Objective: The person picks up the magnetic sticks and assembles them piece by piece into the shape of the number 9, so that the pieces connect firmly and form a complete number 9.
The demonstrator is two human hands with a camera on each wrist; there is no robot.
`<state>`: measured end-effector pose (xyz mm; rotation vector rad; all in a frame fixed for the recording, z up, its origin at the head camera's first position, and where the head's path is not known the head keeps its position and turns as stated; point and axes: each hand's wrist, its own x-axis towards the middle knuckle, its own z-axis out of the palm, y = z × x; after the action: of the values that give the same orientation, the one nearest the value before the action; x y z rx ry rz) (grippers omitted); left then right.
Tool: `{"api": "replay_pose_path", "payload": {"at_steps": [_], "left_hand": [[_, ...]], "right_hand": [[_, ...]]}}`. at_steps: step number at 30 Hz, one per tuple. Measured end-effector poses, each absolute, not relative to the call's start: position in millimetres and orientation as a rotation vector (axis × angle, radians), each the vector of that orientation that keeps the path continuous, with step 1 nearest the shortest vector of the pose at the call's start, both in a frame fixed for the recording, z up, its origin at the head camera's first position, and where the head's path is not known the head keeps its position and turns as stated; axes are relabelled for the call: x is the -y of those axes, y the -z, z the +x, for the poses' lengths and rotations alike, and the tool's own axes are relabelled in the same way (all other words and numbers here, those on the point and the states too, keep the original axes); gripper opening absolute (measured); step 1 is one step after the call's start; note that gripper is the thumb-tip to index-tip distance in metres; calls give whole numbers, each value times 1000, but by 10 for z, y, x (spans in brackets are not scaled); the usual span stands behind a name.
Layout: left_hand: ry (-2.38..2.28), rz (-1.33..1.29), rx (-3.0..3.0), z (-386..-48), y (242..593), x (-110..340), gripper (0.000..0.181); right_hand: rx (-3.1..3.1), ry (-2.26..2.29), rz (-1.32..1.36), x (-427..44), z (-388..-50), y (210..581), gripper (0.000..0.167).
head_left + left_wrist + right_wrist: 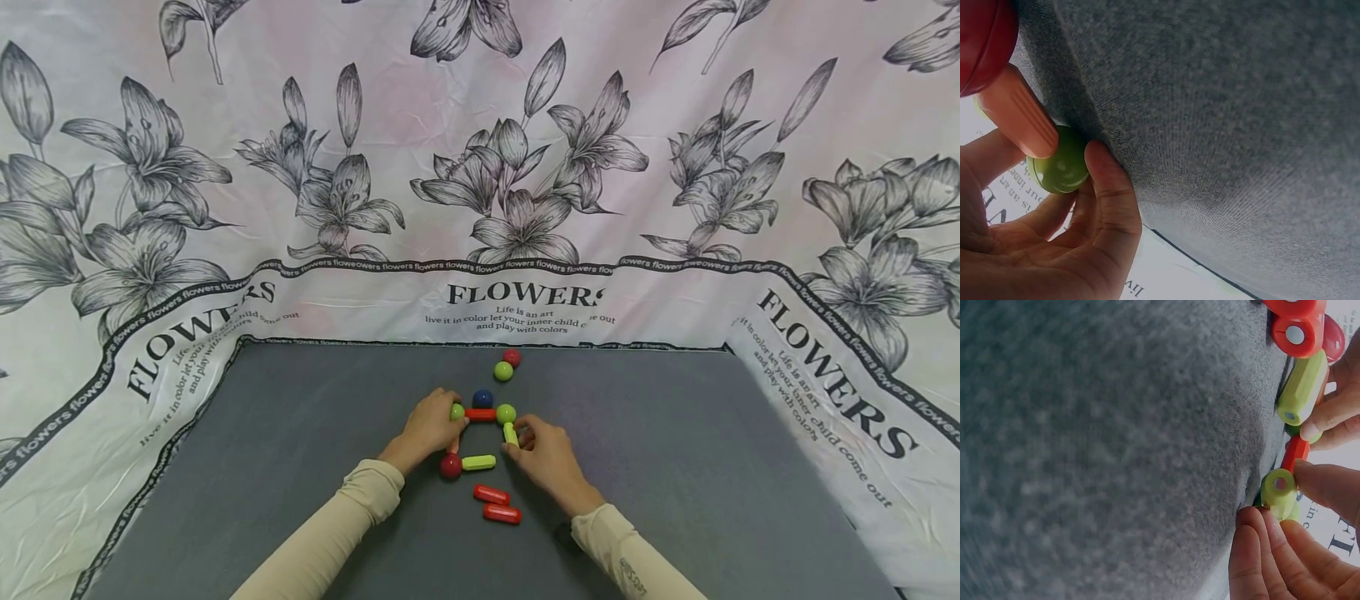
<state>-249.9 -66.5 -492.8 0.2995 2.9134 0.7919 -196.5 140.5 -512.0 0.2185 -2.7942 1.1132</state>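
My left hand (433, 423) grips a green ball (1060, 169) at the far left corner of a part-built frame of balls and rods. From that ball an orange rod (1019, 112) runs toward me to a red ball (451, 467), where a yellow-green rod (478, 462) points right. A red rod (480, 414) spans from the gripped ball to another green ball (506, 413). There my right hand (551, 454) pinches a second yellow-green rod (511, 434), its far end against the ball and its near end showing a metal disc in the right wrist view.
Just behind the red rod sits a blue ball (483, 398). Farther back a green ball (503, 372) and a red ball (512, 357) lie side by side. Two loose red rods (502, 513) lie nearer me on the grey table (300, 400). Flower-printed cloth (525, 304) borders the table.
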Motion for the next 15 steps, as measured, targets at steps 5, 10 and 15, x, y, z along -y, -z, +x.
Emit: {"api": "replay_pose_path", "payload": {"at_steps": [5, 10, 15], "left_hand": [[-807, 311, -2918, -2505, 4935, 693, 38], [-795, 324, -2923, -2502, 4950, 717, 38], [-791, 330, -2909, -2484, 4976, 706, 38]], "right_hand": [[2748, -1174, 201, -1447, -2035, 5094, 26], [2664, -1239, 227, -1528, -2209, 5020, 28], [2643, -1275, 191, -1648, -2432, 4942, 30]]}}
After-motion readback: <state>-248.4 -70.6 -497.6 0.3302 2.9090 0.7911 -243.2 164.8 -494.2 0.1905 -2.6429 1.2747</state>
